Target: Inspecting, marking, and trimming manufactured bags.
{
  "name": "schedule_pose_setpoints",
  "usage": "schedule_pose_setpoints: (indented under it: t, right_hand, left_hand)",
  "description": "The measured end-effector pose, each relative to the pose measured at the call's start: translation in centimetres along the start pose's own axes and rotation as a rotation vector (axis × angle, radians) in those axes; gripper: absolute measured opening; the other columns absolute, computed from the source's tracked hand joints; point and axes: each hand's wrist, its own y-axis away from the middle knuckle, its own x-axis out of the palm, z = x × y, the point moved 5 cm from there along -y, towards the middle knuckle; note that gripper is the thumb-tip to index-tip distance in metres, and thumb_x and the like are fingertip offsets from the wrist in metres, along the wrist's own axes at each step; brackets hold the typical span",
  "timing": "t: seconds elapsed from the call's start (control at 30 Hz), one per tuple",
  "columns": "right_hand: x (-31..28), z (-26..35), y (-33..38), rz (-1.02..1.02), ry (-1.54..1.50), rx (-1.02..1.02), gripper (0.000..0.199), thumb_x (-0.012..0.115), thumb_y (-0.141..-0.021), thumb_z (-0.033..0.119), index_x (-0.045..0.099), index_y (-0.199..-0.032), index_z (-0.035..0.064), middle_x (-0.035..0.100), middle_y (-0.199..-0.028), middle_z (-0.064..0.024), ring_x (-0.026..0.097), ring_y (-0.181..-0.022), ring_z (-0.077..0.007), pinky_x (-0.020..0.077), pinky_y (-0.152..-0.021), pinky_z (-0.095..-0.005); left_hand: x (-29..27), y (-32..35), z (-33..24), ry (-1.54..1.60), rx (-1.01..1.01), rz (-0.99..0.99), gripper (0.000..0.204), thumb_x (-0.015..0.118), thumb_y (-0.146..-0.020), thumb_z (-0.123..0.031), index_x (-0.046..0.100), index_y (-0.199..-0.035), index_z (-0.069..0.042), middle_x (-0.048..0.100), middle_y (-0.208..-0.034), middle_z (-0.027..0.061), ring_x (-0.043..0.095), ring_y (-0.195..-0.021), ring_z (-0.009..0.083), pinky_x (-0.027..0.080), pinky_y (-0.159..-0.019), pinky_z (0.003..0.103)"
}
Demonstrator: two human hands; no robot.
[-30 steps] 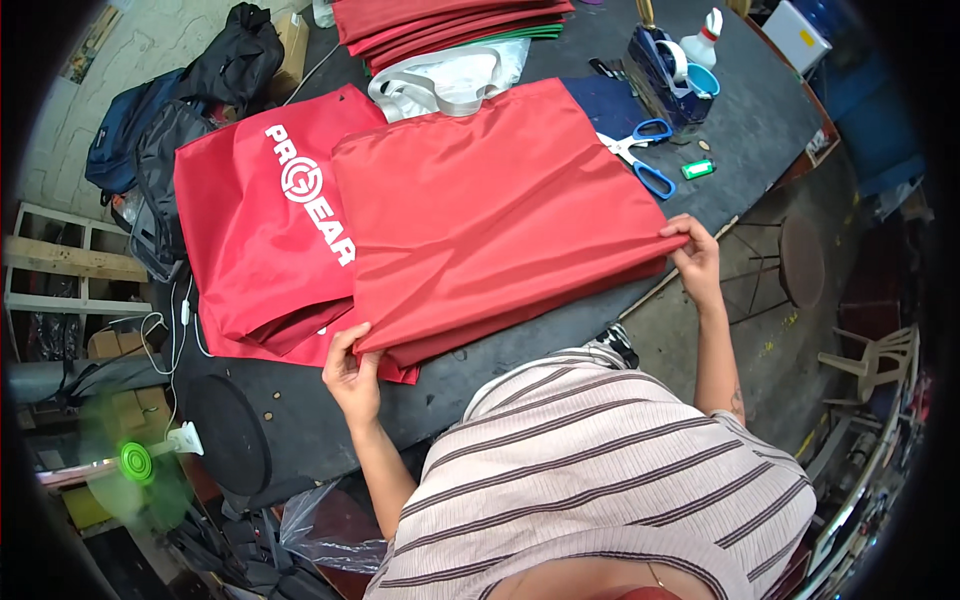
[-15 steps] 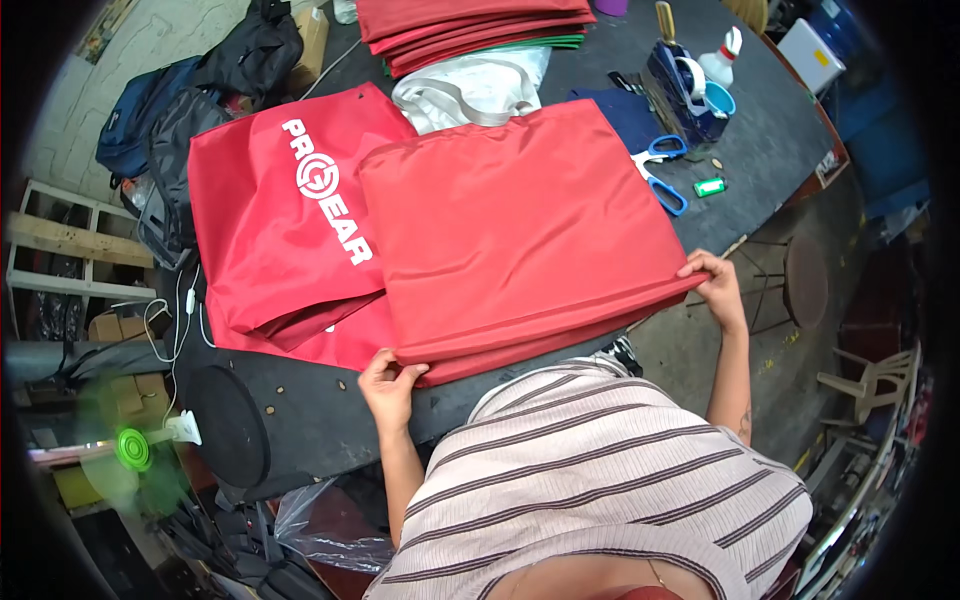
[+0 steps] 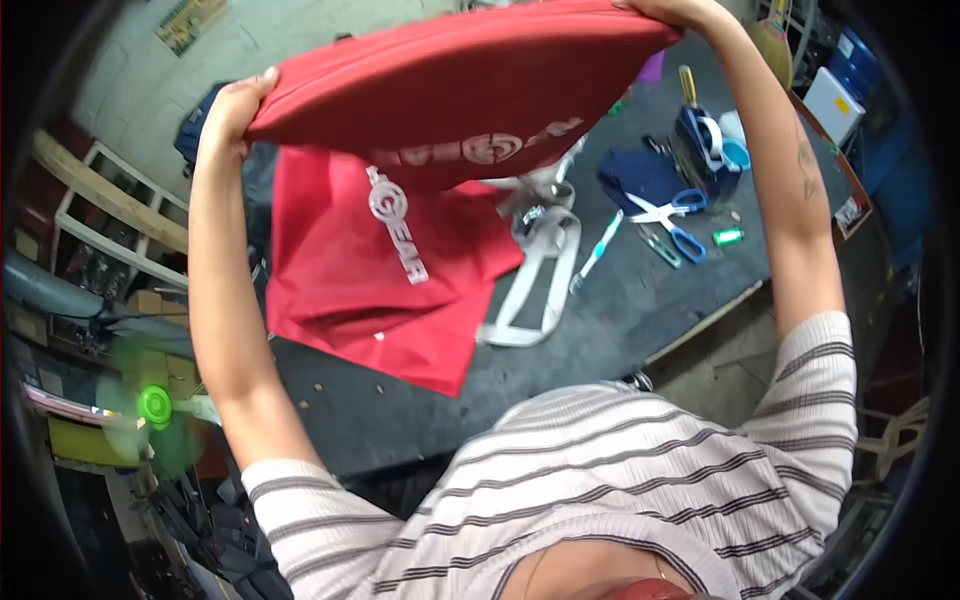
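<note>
A red fabric piece [image 3: 470,90] with white print on its underside hangs raised over the far part of the dark table. My left hand [image 3: 240,105] grips its left corner, fingers closed on the edge. At the upper right, my right hand [image 3: 680,10] pinches the opposite corner and is partly cut off by the picture's edge. Below lies another red fabric piece [image 3: 330,240] with a white print and a folded opening near its front. Beside it, a pale grey webbing strap [image 3: 555,285] lies in a loop on the table.
Blue-and-white scissors [image 3: 685,215], small snips [image 3: 660,247], a toothbrush-like tool [image 3: 598,250] and a green lighter [image 3: 728,237] lie at right. Behind them are navy cloth [image 3: 635,180] and a dark tool holder [image 3: 700,140]. A green fan [image 3: 155,407] spins at left.
Both hands have lifted the red fabric piece up and away from the table's near edge, toward the far side. This uncovers the strap, the snips and the toothbrush-like tool.
</note>
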Motion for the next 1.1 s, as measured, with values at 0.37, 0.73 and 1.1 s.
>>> schedule_pose_setpoints:
  t: [0.37,0.73,1.1]
  right_hand:
    - [-12.4,3.0,-10.1,-1.358,-0.768,-0.844,0.025,0.053,-0.086,0.022,0.062,-0.087,-0.0012,0.064,-0.079,-0.0190,0.061,-0.073,-0.0323,0.0470,-0.075,-0.0382]
    - [12.4,-1.5,14.9,-0.767,-0.881,-0.341,0.019,0.053,-0.093,0.008,0.057,-0.103,-0.0073,0.053,-0.086,-0.0022,0.048,-0.078,-0.0079,0.0412,-0.071,-0.0218]
    - [33.7,-5.0,18.1,-0.142,-1.705,0.086,0.020,0.051,-0.095,0.019,0.054,-0.108,0.0030,0.058,-0.105,-0.0026,0.051,-0.099,-0.0104,0.0364,-0.093,-0.0262]
  left_hand:
    - [-12.9,-3.0,-6.9,0.077,0.874,-0.648,0.029,0.065,-0.086,-0.031,0.068,-0.086,-0.002,0.059,-0.070,-0.0021,0.048,-0.064,0.0075,0.041,-0.059,0.025]
    - [5.3,18.8,14.1,0.499,0.174,-0.272,0.009,0.064,-0.087,-0.012,0.059,-0.083,-0.006,0.051,-0.074,-0.0055,0.046,-0.065,0.0028,0.038,-0.053,0.018]
    - [18.0,21.7,24.3,0.650,-0.066,-0.144,0.026,0.062,-0.083,0.004,0.057,-0.108,0.001,0.059,-0.088,0.0004,0.053,-0.079,0.0069,0.043,-0.072,0.021]
